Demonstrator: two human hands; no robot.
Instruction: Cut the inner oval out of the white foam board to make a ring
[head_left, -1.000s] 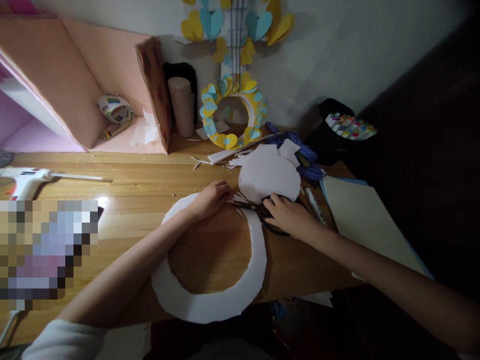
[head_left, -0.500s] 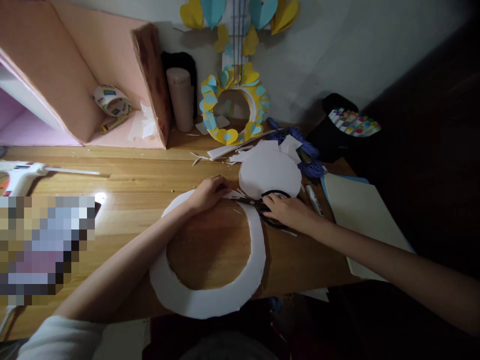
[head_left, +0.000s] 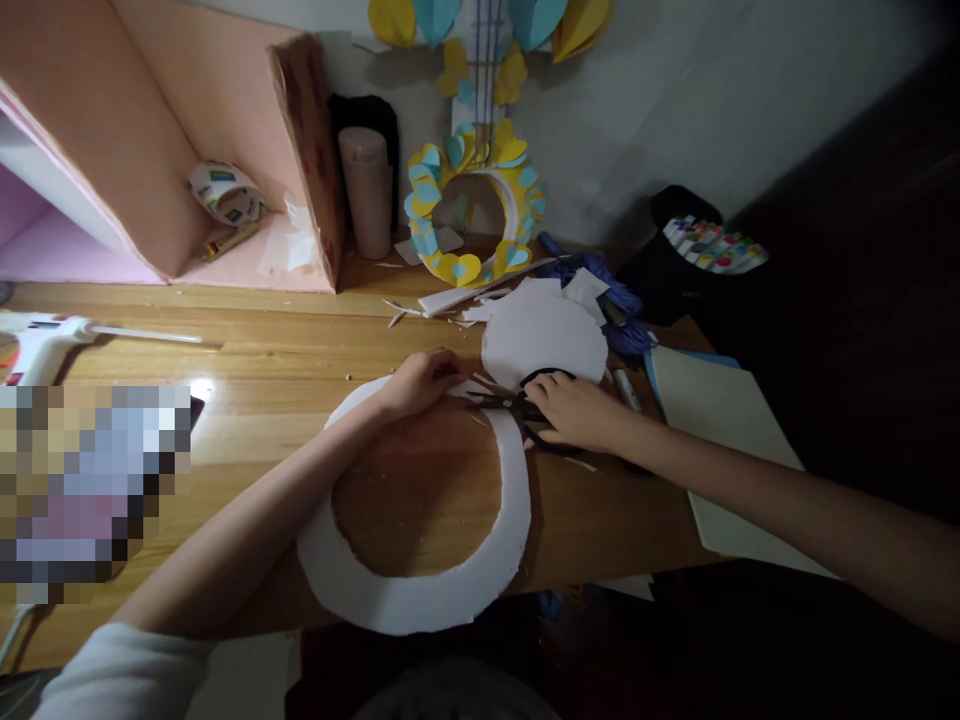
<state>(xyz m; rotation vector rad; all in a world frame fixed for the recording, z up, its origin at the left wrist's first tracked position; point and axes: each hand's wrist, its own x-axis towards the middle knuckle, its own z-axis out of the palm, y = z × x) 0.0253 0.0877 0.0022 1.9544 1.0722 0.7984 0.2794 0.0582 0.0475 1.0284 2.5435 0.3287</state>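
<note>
A white foam-board ring [head_left: 420, 605] lies at the table's front edge, its lower rim reaching over it. My left hand [head_left: 426, 383] is closed on the ring's far rim, fingertips pinched at its upper side. In my right hand [head_left: 574, 408] are black-handled scissors [head_left: 508, 403], blades pointing left and parted at the ring's far right rim, close to my left fingertips. Thin white offcuts lie around the blades. Just beyond the scissors rests a round white foam disc [head_left: 544, 335], on top of some scraps.
A glue gun [head_left: 52, 340] and a blurred-out device [head_left: 97, 490] lie on the left. Behind stand a pink box [head_left: 225, 120], a tumbler [head_left: 365, 190] and a ring with paper hearts [head_left: 459, 268]. Blue yarn [head_left: 611, 295], a marker holder [head_left: 660, 270] and a pad [head_left: 739, 450] are at right.
The scissors' blades have spread wider, and my right hand's fingers have opened out on the handles. My left hand stays on the ring. The view has shifted slightly.
</note>
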